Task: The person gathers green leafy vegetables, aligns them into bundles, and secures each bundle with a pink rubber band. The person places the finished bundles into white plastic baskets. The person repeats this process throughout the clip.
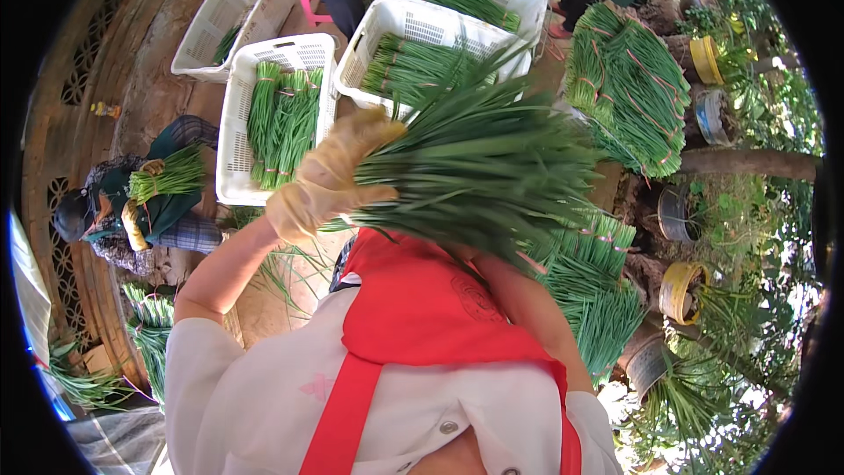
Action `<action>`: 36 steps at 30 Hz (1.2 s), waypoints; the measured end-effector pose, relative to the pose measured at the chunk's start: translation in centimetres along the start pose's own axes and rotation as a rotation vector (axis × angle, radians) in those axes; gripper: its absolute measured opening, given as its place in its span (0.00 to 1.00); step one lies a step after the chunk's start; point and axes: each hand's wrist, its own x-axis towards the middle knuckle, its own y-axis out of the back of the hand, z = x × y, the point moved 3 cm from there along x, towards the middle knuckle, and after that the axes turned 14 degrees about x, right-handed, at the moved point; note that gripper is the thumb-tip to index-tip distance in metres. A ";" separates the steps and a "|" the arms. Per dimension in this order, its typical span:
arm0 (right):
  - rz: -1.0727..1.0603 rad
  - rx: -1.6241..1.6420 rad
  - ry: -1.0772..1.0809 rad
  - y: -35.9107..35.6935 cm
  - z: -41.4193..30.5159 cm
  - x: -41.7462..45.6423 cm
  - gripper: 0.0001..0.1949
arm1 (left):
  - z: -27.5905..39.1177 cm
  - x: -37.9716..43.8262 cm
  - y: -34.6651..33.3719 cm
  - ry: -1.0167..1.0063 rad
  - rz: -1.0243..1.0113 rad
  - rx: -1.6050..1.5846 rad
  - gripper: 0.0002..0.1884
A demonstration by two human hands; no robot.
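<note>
My left hand [326,178], in a yellowish glove, grips one end of a loose bunch of long green chive-like leaves [488,165]. Its thumb and fingers lie on either side of the bunch, whose leaves fan out to the right and are blurred. My right forearm reaches up under the leaves, which hide the right hand. The bunch is above a red apron [428,310] on my chest. Just beyond my left hand stands a white plastic crate [227,145] holding tied green bundles [283,125].
More white crates [349,72] with bundles stand ahead. A gloved co-worker [132,204] at the left holds a bunch; other people are at the top. Stacked bundles [626,86] lie at the right, with more bundles [587,290] nearer me. Potted plants in buckets [682,293] line the right side.
</note>
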 end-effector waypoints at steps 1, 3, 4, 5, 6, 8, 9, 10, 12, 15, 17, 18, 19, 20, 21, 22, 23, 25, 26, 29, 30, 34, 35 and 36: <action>0.063 -0.174 0.047 0.0 -1.2 -1.9 0.22 | -0.7 0.1 0.4 0.036 0.003 0.055 0.54; 0.126 -0.481 0.096 0.1 -3.0 -4.5 0.22 | -2.2 -1.2 -0.7 0.138 -0.012 -0.110 0.62; 0.169 -0.617 0.132 -0.5 -4.1 -6.1 0.22 | -2.4 -1.0 -1.2 0.244 -0.180 -0.444 0.65; 0.197 -0.730 0.159 -0.7 -4.8 -7.2 0.22 | -2.1 -0.9 -1.7 0.351 -0.349 -0.768 0.67; 0.224 -0.829 0.173 -1.0 -5.2 -8.0 0.22 | -1.8 -0.8 -1.6 0.414 -0.420 -0.833 0.69; 0.236 -1.006 0.176 -1.7 -5.3 -7.9 0.22 | -2.0 -1.3 -1.5 0.437 -0.439 -0.817 0.68; 0.208 -1.072 0.161 -1.7 -4.8 -7.2 0.22 | -2.2 -1.9 -1.4 0.465 -0.441 -0.800 0.68; 0.172 -1.132 0.143 -1.7 -4.1 -6.0 0.22 | -2.6 -2.6 -1.0 0.537 -0.372 -0.845 0.67; 0.080 -1.255 0.123 -2.0 -2.6 -3.3 0.22 | -4.4 -5.1 0.7 0.678 -0.223 -0.932 0.63; -0.041 -1.445 0.156 -3.2 0.0 1.0 0.22 | -11.4 -10.3 3.5 0.786 -0.284 -0.499 0.53; -0.124 -1.546 0.192 -3.4 2.1 4.4 0.22 | -14.5 -15.1 3.1 0.945 -0.616 -0.410 0.49; -0.154 -1.584 0.208 -3.4 3.2 6.0 0.22 | -14.0 -16.1 1.5 0.877 -0.711 -0.592 0.46; -0.175 -1.620 0.224 -3.3 4.0 7.2 0.22 | -12.2 -16.0 0.0 0.812 -0.712 -0.726 0.45; -0.183 -1.636 0.230 -3.0 4.6 8.1 0.22 | -10.0 -15.4 -1.7 0.806 -0.652 -0.965 0.45; -0.177 -1.647 0.234 -2.3 5.0 9.0 0.22 | -5.8 -11.5 -1.7 0.734 -0.687 -1.099 0.47; -0.156 -1.651 0.244 -1.6 4.9 9.6 0.22 | -2.0 -8.4 -0.1 0.938 -0.603 -1.141 0.47; -0.170 -1.618 0.233 -1.7 5.4 10.2 0.22 | -2.1 -8.2 -1.5 0.757 -0.440 -1.168 0.47; -0.166 -1.487 0.197 -1.2 5.5 10.4 0.22 | -2.5 -7.2 -2.4 0.672 -0.374 -1.121 0.46; -0.154 -1.336 0.158 -0.9 5.1 10.5 0.22 | -2.5 -6.8 -2.8 0.626 -0.354 -1.135 0.46; -0.131 -0.732 0.006 -0.9 3.3 10.1 0.23 | -2.5 -6.5 -3.4 0.554 -0.381 -1.403 0.45; -0.140 -0.500 -0.042 -1.2 2.1 10.0 0.23 | -2.6 -6.6 -3.6 0.594 -0.428 -1.512 0.44; -0.114 -0.359 0.100 -3.3 -5.2 8.2 0.23 | -4.9 -7.6 -3.7 0.716 -0.503 -1.610 0.39; -0.042 -0.486 0.210 -4.0 -7.1 7.5 0.23 | -6.0 -8.2 -4.3 0.738 -0.506 -1.624 0.37; 0.055 -0.645 0.314 -5.0 -8.5 6.7 0.20 | -7.4 -9.0 -4.7 0.704 -0.475 -1.592 0.35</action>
